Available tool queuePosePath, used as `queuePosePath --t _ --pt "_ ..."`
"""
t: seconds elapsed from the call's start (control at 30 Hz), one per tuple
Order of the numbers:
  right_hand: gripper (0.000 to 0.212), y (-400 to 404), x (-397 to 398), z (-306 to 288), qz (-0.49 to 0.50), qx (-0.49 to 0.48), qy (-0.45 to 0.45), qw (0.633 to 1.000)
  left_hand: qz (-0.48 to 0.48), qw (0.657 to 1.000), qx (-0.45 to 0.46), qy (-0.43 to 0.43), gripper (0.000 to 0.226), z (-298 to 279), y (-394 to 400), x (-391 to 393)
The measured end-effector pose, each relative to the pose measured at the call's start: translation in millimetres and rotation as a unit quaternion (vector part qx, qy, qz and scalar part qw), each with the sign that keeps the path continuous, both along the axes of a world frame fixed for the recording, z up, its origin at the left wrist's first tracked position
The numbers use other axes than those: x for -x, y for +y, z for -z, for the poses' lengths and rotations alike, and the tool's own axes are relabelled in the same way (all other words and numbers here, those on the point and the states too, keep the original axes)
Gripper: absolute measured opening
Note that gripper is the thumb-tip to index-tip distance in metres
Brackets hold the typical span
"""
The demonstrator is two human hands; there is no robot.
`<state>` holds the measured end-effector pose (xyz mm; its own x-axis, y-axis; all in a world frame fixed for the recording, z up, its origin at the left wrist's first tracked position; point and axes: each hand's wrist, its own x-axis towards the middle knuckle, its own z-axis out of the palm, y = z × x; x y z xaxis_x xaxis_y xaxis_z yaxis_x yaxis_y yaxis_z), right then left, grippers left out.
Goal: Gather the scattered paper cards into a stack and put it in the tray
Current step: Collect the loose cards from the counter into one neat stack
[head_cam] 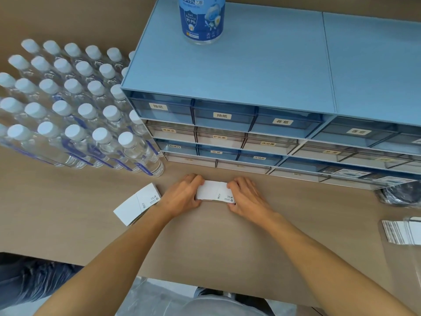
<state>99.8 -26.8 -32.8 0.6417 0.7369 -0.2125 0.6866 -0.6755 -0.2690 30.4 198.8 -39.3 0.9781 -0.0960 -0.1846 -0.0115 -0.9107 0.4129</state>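
Observation:
A stack of white paper cards point(214, 190) lies on the brown table just in front of the drawer cabinet. My left hand point(184, 195) presses against its left end and my right hand point(247, 197) against its right end, so both hands clasp the stack between them. A second pile of white cards point(136, 205) rests on the table to the left of my left wrist, untouched. At the right edge a clear plastic tray point(387, 247) holds more cards point(398, 232) lying in a row.
A blue drawer cabinet point(227, 124) with labelled drawers stands right behind the hands, with a sanitiser bottle point(201, 19) on top. Several capped water bottles point(75, 110) crowd the left. A dark object point(401, 195) lies at the right. The table's near edge runs below my forearms.

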Motion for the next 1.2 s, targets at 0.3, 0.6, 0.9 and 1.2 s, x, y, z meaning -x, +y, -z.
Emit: queuePosePath --t 0.3,0.6,0.9,1.2 --pt "0.051 -6 9 -9 0.037 -0.038 0.092 0.994 -0.041 0.998 0.041 0.039 0.053 -2 -18 4" --pt "0.042 -8 12 -6 0.031 -0.044 0.048 0.997 -0.056 0.996 0.063 0.022 0.057 -2 -18 9" --pt "0.042 -7 14 -1 0.03 -0.019 0.022 0.999 -0.049 0.997 0.054 0.031 0.049 -4 -17 8" --pt "0.039 -1 2 -6 -0.009 0.018 0.017 1.0 -0.041 0.998 0.035 0.009 0.031 -12 -23 17"
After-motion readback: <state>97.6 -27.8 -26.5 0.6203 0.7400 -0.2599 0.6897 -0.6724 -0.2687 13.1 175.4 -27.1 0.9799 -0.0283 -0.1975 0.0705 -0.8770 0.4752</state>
